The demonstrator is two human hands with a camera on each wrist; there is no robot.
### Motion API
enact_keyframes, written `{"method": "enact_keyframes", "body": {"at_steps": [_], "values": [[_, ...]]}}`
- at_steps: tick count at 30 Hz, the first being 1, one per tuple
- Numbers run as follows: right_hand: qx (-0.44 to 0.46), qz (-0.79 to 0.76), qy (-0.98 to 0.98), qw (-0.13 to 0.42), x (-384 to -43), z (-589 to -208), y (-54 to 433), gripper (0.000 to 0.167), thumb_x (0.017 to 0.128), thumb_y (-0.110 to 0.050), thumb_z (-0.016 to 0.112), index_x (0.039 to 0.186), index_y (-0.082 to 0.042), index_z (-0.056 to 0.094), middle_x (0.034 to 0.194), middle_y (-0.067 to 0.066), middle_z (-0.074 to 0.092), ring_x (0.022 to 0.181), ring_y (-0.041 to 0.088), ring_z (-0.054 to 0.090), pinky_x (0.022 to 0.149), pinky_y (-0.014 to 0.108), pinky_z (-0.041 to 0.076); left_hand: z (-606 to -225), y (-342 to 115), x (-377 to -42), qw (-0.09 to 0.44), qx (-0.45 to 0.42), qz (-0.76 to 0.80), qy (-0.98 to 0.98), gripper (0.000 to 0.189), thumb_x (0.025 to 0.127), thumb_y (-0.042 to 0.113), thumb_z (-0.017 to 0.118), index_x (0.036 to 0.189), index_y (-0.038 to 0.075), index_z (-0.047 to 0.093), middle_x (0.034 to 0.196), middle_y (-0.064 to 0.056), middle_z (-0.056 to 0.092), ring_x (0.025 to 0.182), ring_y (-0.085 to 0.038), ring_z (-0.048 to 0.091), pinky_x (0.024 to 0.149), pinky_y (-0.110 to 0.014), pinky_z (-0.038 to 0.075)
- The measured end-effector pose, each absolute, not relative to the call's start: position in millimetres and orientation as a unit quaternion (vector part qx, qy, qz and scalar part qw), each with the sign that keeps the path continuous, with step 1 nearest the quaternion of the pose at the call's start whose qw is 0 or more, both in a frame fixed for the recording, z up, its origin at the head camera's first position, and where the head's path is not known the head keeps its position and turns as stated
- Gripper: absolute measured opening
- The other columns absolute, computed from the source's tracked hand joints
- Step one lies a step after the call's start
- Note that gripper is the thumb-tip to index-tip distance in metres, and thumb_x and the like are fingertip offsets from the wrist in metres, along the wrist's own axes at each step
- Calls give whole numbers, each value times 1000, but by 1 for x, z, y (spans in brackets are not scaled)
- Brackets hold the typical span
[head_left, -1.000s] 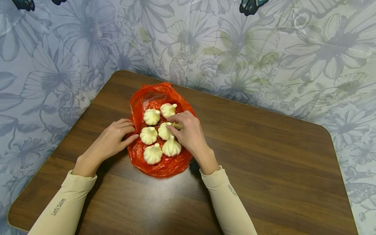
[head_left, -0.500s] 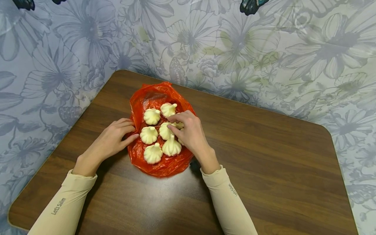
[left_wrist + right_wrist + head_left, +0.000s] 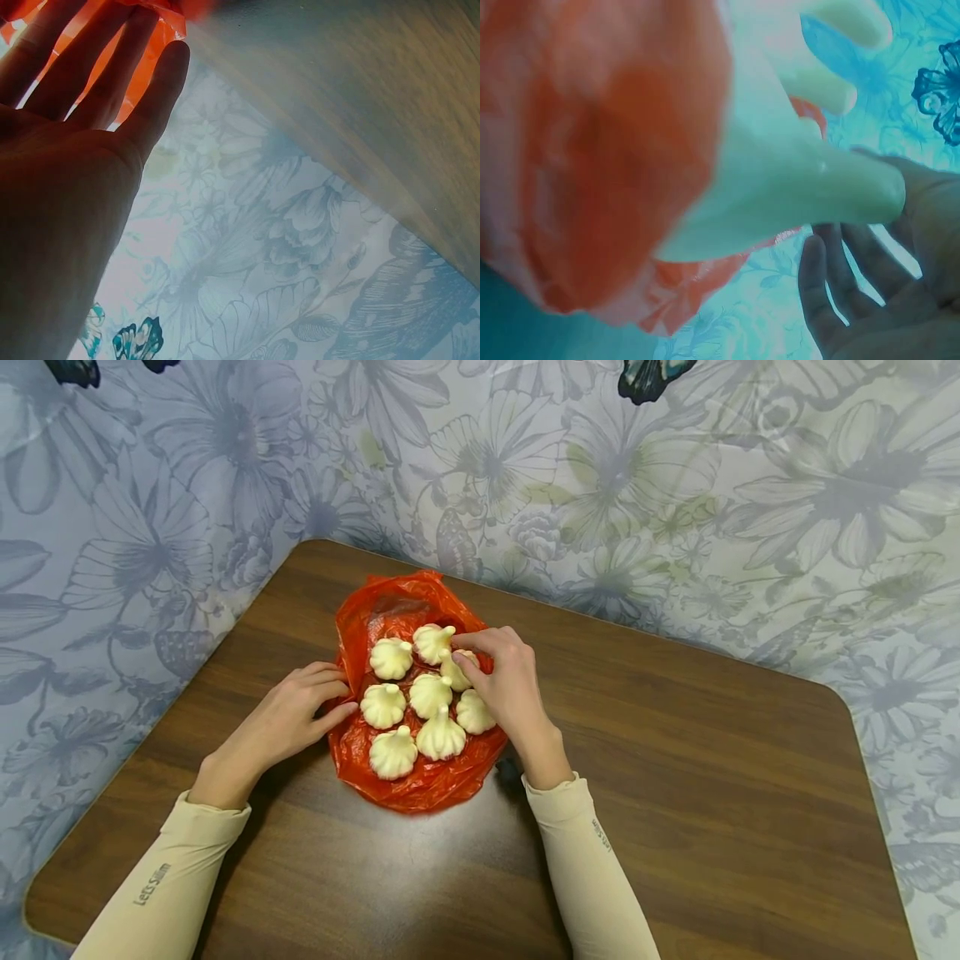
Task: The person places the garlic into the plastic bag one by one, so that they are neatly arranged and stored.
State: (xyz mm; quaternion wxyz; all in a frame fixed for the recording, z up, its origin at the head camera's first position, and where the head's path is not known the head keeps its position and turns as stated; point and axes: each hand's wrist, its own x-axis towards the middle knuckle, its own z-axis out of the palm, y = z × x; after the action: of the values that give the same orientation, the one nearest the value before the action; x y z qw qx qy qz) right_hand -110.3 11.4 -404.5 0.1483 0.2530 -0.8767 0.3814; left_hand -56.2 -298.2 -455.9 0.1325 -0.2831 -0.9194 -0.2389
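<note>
Several pale garlic bulbs (image 3: 430, 695) lie spread in an opened red plastic bag (image 3: 408, 795) on the table. At the bag's left rim rests my left hand (image 3: 288, 714), fingertips and thumb against the plastic; in the left wrist view its fingers (image 3: 105, 97) look mostly straight. My right hand (image 3: 510, 681) pinches an upper-right bulb (image 3: 453, 672) between thumb and index finger, partly covering it. Close up in the right wrist view, a bulb's stem (image 3: 840, 184) overlaps my right hand (image 3: 900, 277).
The brown wooden table (image 3: 675, 777) extends to the right and in front of the bag. A small dark object (image 3: 510, 772) lies beside my right wrist. Floral cloth (image 3: 615, 510) covers the wall behind the table.
My right hand has moved from over the middle bulb up and right to another bulb, uncovering bulbs on the right side. My left hand stays at the bag's rim.
</note>
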Motion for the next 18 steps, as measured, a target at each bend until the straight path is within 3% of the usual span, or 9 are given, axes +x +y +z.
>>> {"method": "enact_keyframes", "body": {"at_steps": [9,18], "values": [[265,352,-892,97,-120,-405,4,23,93,-18,83,115,-11,82,113,5,80,92,27,60,73,35,48,-456,-298,-57,133,-288,-241,-917,16,90,11,82,101,-1,77,108,-17,76,112,-38,65,100,-57,53],[255,341,-900,92,-125,-404,3,14,92,-17,84,105,-11,83,103,4,81,87,28,61,71,35,47,-454,-297,-56,132,-284,-242,-918,17,90,10,82,101,-1,77,108,-18,76,113,-38,65,101,-57,53]]}}
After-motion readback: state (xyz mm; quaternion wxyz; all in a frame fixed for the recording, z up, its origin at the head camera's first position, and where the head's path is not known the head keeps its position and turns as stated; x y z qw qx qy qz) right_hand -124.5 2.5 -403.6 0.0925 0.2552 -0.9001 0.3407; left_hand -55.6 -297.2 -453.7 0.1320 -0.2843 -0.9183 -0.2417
